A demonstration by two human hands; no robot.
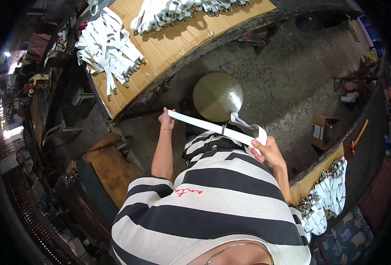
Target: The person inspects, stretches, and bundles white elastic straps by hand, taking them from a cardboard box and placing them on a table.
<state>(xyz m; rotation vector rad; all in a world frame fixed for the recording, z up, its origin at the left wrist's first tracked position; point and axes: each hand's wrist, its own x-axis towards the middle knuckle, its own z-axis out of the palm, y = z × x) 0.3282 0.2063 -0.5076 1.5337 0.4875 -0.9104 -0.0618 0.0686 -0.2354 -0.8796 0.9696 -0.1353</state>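
Observation:
A white strap (pixel 195 122) is stretched between my two hands in front of my striped shirt. My left hand (pixel 167 119) pinches its far left end. My right hand (pixel 268 151) grips the strap near its right end, where it loops over the fingers. A small dark metal piece (pixel 223 129) sits across the strap, between the hands. From the right hand a loose white length (pixel 242 121) hangs over the edge of a round, shiny stool top (pixel 217 97).
Piles of white straps with metal clips (pixel 105 48) lie on a cardboard-covered table (pixel 173 46) ahead. More straps (pixel 330 190) lie on cardboard at the lower right. An open carton (pixel 325 131) and an orange-handled tool (pixel 360 135) are at the right. A brown padded seat (pixel 111 168) is at left.

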